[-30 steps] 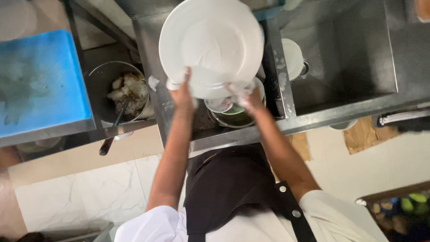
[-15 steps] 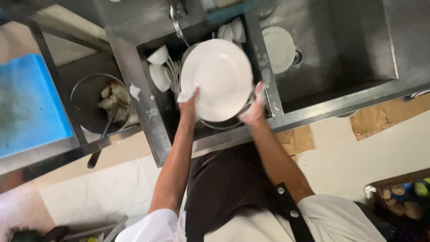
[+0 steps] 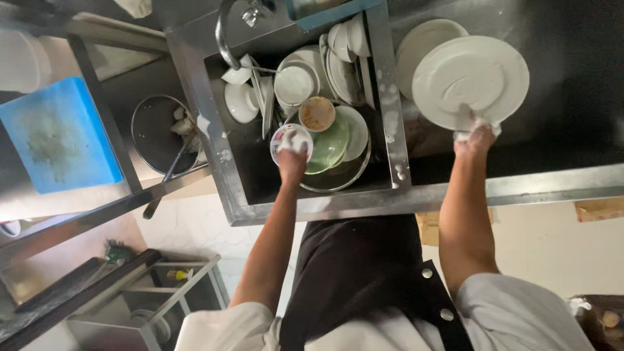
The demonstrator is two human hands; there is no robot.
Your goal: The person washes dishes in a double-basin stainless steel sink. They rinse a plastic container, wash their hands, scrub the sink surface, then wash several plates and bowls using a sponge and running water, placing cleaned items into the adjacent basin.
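Note:
My right hand (image 3: 476, 134), wet with foam, grips the rim of a large white plate (image 3: 469, 81) held over the right basin of the steel sink (image 3: 455, 188). Another white plate (image 3: 426, 36) lies just beyond it, partly covered. My left hand (image 3: 292, 148) reaches into the left basin and closes on a small patterned bowl (image 3: 280, 136) on top of the dirty dishes. Beside that bowl sit a small bowl with brown residue (image 3: 316, 114) and a green plate (image 3: 329, 149) inside a steel bowl.
Several white plates, bowls and cups (image 3: 325, 58) fill the left basin under a curved tap (image 3: 224, 36). To the left stand a pot with a ladle (image 3: 162, 133) and a blue cutting board (image 3: 55, 133). A metal rack (image 3: 162, 292) is on the floor.
Both hands held the white plate over the left basin. My right hand has carried it to the right basin, and my left hand has let go and dropped onto the small bowl.

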